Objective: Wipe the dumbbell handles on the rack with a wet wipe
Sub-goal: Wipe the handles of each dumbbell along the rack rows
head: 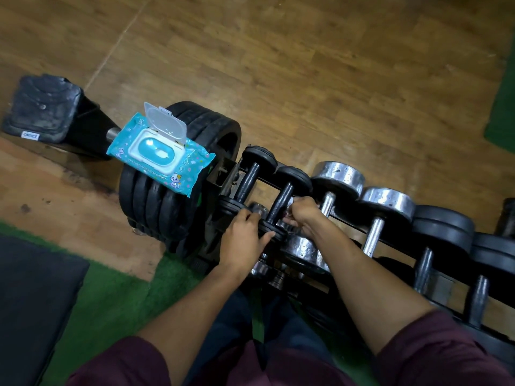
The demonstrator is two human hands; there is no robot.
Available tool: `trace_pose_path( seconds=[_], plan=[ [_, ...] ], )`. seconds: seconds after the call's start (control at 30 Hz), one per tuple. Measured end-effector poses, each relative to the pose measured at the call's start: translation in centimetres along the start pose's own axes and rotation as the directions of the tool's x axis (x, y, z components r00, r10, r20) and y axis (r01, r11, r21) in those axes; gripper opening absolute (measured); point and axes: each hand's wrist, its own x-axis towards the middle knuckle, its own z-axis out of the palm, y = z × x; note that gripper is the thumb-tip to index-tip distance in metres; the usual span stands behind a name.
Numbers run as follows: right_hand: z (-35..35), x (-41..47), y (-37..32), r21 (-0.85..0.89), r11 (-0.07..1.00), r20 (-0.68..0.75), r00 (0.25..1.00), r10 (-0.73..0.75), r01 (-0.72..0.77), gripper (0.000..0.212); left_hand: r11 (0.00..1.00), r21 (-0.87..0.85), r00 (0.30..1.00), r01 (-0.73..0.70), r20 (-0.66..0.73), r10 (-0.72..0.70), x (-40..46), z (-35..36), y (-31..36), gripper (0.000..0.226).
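Note:
A row of dumbbells lies across a black rack (223, 176). My left hand (242, 240) grips the near end plate of the second small black dumbbell (281, 201). My right hand (302, 215) is closed beside that dumbbell's dark handle, with a bit of white wet wipe (289, 203) showing at the fingers. A first small black dumbbell (248, 179) lies to the left. Two chrome dumbbells (337, 174) and larger black ones (443, 227) follow to the right. A blue wet-wipe pack (160, 154) with its lid flipped up rests on stacked plates.
Stacked black weight plates (156, 207) stand left of the rack. A black machine foot (41, 110) sits at far left on the wooden floor (306, 65). Green turf (111, 296) and a dark mat (33, 296) lie at lower left. More dumbbells sit on a lower tier.

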Motion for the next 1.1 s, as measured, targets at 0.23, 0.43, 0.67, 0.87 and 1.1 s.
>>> trace_pose_path(
  seconds=[0.23, 0.43, 0.67, 0.87, 1.1],
  plan=[
    [-1.0, -2.1, -0.6, -0.185, 0.982, 0.129, 0.99, 0.052, -0.027, 0.022, 1.0, -0.01, 1.0, 0.009, -0.005, -0.009, 0.1, 0.1, 0.1, 0.059],
    [-1.6, -1.8, -0.2, -0.387, 0.918, 0.193, 0.981, -0.008, 0.084, 0.03, 1.0, -0.018, 1.0, 0.012, -0.018, -0.013, 0.0, 0.2, 0.0, 0.059],
    [-2.2, -2.7, -0.3, -0.544, 0.762, 0.291, 0.931, -0.222, 0.352, 0.027, 0.999, -0.037, 1.0, 0.024, -0.019, -0.024, -0.1, 0.3, 0.2, 0.058],
    [-1.8, -3.7, -1.1, -0.731, 0.437, 0.418, 0.85, -0.32, 0.524, 0.032, 0.998, -0.054, 0.999, 0.032, -0.027, -0.034, -0.3, 0.4, 0.2, 0.056],
    [-1.9, -3.6, -0.3, -0.782, 0.413, 0.349, 0.877, -0.33, 0.467, 0.024, 0.997, -0.059, 0.999, 0.047, -0.025, -0.048, -0.5, 0.4, 0.3, 0.058]
  ],
)
